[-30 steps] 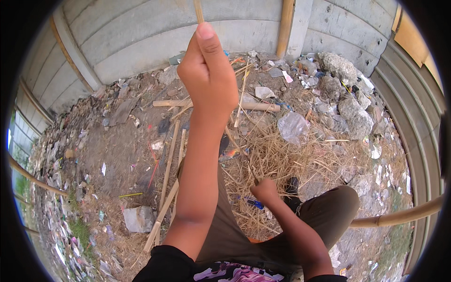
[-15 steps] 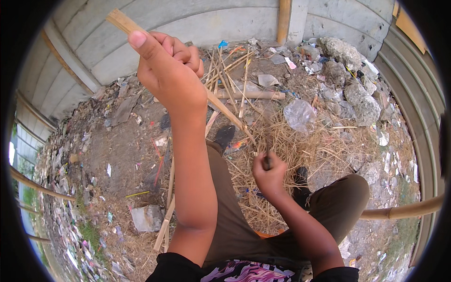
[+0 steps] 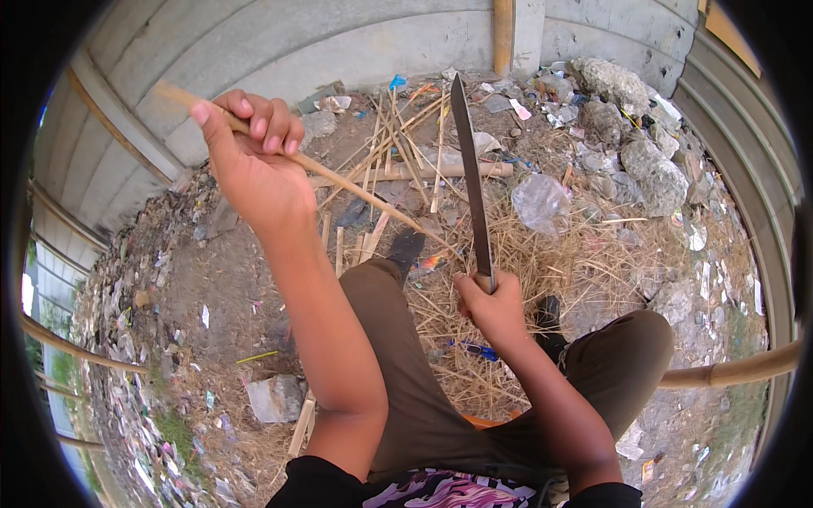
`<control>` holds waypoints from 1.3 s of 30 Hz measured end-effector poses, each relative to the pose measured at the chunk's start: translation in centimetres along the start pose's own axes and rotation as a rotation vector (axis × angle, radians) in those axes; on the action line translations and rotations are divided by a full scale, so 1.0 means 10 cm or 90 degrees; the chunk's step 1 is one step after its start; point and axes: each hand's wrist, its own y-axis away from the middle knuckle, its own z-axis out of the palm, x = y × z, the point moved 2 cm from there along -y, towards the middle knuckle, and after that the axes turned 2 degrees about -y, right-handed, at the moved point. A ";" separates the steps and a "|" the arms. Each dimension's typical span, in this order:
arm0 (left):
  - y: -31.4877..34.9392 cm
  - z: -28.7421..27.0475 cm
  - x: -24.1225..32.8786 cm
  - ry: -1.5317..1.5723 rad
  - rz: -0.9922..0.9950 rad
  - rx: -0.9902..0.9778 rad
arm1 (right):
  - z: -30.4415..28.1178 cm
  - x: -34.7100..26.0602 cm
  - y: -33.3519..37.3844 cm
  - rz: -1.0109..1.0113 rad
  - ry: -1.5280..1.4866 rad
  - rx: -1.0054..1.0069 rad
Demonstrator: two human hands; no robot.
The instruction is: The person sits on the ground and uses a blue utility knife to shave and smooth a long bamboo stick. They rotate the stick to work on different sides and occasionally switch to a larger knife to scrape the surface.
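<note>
My left hand [image 3: 262,161] is raised at the upper left, its fingers wrapped round a long bamboo strip [image 3: 360,193]. The strip slants down to the right, and its lower tip reaches the straw-like shavings [image 3: 533,254] in front of me. In the middle, my right hand [image 3: 491,309] grips the handle of a machete [image 3: 472,169]. Its long dark blade points up and away from me, just right of the strip and apart from it along most of its length. The handle is mostly hidden in my fist.
Several thin bamboo strips [image 3: 398,140] lie crossed near a thicker bamboo pole [image 3: 406,172]. Concrete rubble [image 3: 654,176] is heaped at the far right, near a crumpled clear plastic piece [image 3: 540,203]. A concrete wall [image 3: 373,51] closes the far side. My bent knees flank the shavings.
My left hand has shifted left and lower with the bamboo strip, turning its palm into view. The machete, blurred before, now stands with its blade upright in my right hand.
</note>
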 end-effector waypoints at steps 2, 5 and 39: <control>-0.01 0.09 0.03 -0.002 0.004 -0.019 | -0.10 -0.15 0.03 -0.038 0.062 0.063; 0.04 0.19 0.14 -0.086 0.050 -0.022 | -0.22 -0.32 0.06 -0.051 0.114 0.040; 0.23 0.18 0.14 -0.067 -0.026 -0.069 | 0.30 -0.25 0.37 -0.195 0.195 -0.137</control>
